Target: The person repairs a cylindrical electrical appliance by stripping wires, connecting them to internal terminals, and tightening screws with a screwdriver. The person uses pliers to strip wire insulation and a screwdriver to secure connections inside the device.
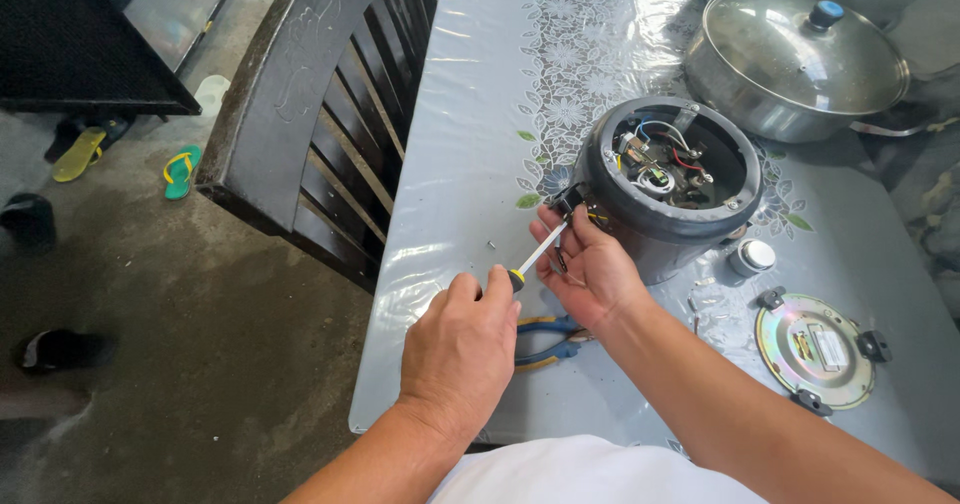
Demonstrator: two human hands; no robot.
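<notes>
Steel shaft of the screwdriver (538, 254) slants up and right from the left hand (460, 349), which wraps its mostly hidden handle, to the cooker's (668, 179) lower-left rim. Its tip vanishes behind the right hand's (590, 269) fingers, which pinch there. Pliers (545, 339) lie half-covered beneath both hands on the surface (480, 114).

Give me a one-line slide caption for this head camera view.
Left hand drives a screwdriver into an upturned cooker base steadied by the right hand.
</notes>
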